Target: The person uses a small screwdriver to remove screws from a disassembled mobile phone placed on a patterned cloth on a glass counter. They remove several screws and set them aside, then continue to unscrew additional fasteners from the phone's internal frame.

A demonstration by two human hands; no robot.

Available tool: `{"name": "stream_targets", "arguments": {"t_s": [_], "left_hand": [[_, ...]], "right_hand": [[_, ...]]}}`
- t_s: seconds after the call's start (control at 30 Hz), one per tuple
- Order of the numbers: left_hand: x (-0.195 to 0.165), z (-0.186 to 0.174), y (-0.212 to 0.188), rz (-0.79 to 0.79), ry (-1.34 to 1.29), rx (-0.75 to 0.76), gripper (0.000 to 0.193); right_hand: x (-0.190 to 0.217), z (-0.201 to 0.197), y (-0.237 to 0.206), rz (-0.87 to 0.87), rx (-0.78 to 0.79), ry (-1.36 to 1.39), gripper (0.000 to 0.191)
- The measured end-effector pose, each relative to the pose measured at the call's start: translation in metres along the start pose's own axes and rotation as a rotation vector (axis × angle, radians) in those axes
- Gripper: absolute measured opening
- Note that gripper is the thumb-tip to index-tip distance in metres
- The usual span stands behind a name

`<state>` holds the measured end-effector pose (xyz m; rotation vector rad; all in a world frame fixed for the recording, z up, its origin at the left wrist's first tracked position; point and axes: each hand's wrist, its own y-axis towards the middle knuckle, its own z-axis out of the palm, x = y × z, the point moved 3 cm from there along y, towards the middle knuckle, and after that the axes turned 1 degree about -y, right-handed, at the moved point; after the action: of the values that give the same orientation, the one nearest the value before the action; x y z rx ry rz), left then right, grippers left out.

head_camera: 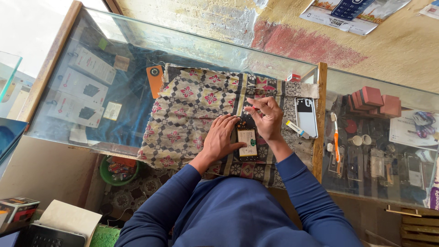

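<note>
Over patterned cloth (192,110) on glass, our left hand (222,137) lies flat, pinning the opened black phone (247,142), while our right hand (269,118) pinches a small red-tipped tool (250,109) that could, we judge, slip and gouge its board.

Open patterned cloth (187,110) left of the opened phone (247,142), phone back cover (306,117) and small tube (297,129) crowding the right

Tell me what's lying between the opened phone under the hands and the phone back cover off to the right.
A small white tube lies on the patterned cloth between the opened phone and the back cover, seen from the head camera.
</note>
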<state>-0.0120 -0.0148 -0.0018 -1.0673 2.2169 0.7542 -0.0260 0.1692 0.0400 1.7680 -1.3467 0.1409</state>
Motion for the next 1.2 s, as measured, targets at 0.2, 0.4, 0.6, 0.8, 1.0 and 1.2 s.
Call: {"name": "stream_targets", "arguments": {"t_s": [0.2, 0.4, 0.6, 0.8, 1.0, 1.2], "left_hand": [[0.0, 0.0, 0.0, -0.011, -0.007, 0.004, 0.092], [0.0, 0.0, 0.0, -0.012, 0.003, 0.014, 0.093], [0.001, 0.001, 0.001, -0.022, 0.009, 0.025, 0.093], [0.001, 0.001, 0.0, 0.002, 0.011, 0.01, 0.093], [0.002, 0.002, 0.0, 0.0, 0.012, 0.011, 0.093], [0.002, 0.002, 0.0, -0.008, 0.015, 0.014, 0.092]], "right_hand": [[-0.007, 0.001, 0.002, 0.154, 0.158, 0.444, 0.028], [-0.002, 0.001, 0.002, 0.024, 0.036, 0.047, 0.034], [-0.001, -0.002, 0.003, 0.039, 0.167, 0.319, 0.036], [0.003, -0.002, 0.001, 0.07, 0.073, -0.013, 0.038], [0.001, -0.012, -0.006, 0.04, 0.023, 0.159, 0.038], [-0.004, -0.017, -0.022, 0.112, 0.082, 0.258, 0.039]]}}
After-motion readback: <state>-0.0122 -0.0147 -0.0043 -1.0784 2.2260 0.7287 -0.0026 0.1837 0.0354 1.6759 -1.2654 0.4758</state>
